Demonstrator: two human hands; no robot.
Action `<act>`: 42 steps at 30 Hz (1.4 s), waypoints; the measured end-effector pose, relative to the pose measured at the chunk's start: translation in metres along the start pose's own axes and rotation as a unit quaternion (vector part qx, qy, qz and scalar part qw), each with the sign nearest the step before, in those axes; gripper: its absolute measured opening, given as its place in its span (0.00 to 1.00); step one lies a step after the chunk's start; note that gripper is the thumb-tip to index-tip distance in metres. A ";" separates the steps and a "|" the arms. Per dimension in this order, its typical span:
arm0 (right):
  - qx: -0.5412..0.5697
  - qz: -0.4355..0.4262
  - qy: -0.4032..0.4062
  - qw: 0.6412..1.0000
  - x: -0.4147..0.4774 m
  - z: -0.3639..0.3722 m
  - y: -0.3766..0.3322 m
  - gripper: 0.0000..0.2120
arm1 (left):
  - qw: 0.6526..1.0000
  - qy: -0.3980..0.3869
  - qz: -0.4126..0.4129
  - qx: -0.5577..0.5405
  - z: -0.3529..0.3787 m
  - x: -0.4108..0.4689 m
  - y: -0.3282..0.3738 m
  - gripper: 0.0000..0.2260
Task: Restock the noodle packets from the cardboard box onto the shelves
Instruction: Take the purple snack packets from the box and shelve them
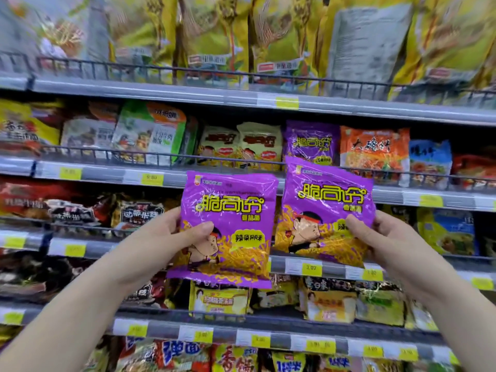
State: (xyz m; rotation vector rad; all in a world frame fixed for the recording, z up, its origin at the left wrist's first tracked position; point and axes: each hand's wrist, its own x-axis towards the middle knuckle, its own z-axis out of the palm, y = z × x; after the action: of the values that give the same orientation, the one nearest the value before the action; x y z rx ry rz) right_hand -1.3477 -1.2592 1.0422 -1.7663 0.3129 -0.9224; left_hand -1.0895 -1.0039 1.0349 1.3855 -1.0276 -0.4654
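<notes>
Two purple packets (pixel 228 210) (pixel 330 194) gripped; wire rail (pixel 161 156) fronts matching shelved packet (pixel 311 142).

Three purple noodle packets (pixel 225 226) (pixel 328 208) (pixel 311 142), two hands (pixel 171 232) (pixel 389 237), two cream packets (pixel 218 146) (pixel 261 146)

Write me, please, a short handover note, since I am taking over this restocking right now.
Left hand: grips the left purple packet by its lower left edge.
Right hand: grips the right purple packet by its lower right edge, held higher.
On the shelf: a matching shelved packet stands behind the wire rail, just above the right one.
Left to do: shelve both, likely there. Cardboard box is not in view.
</notes>
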 end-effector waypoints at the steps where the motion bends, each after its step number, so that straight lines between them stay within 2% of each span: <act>1: -0.003 -0.001 0.001 1.000 0.001 -0.001 -0.003 0.17 | 1.000 0.000 0.003 0.001 0.001 0.003 0.003 0.17; 6: -0.002 0.004 0.006 1.000 0.007 -0.015 -0.014 0.20 | 1.000 -0.008 0.004 -0.008 0.014 0.013 0.016 0.17; 14: -0.010 -0.014 0.003 1.000 0.023 -0.056 -0.024 0.18 | 1.000 -0.011 0.009 0.026 0.055 0.038 0.040 0.15; 19: -0.008 -0.018 0.008 1.000 0.041 -0.083 -0.016 0.18 | 1.000 -0.008 -0.003 0.015 0.075 0.057 0.045 0.20; 27: 0.008 -0.038 -0.001 0.999 0.068 -0.102 -0.002 0.21 | 1.000 0.002 0.014 0.019 0.095 0.086 0.036 0.14; 31: 0.004 -0.042 0.010 0.999 0.078 -0.106 -0.003 0.20 | 1.000 -0.015 0.009 0.009 0.089 0.108 0.040 0.18; 33: -0.008 -0.048 0.017 0.999 0.083 -0.107 -0.005 0.23 | 1.000 -0.019 0.016 0.003 0.087 0.120 0.042 0.18; 39: -0.020 -0.068 0.032 0.997 0.089 -0.112 -0.009 0.26 | 0.998 -0.015 0.068 -0.006 0.086 0.157 0.059 0.12; 42: -0.029 -0.070 0.031 0.997 0.089 -0.115 -0.003 0.30 | 0.998 -0.016 0.060 -0.006 0.091 0.179 0.071 0.09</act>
State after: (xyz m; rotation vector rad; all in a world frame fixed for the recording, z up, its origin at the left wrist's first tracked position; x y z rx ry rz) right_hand -1.3716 -1.3913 1.0984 -1.8324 0.2603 -1.0796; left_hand -1.0907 -1.1856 1.1466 1.3006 -1.1264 -0.4054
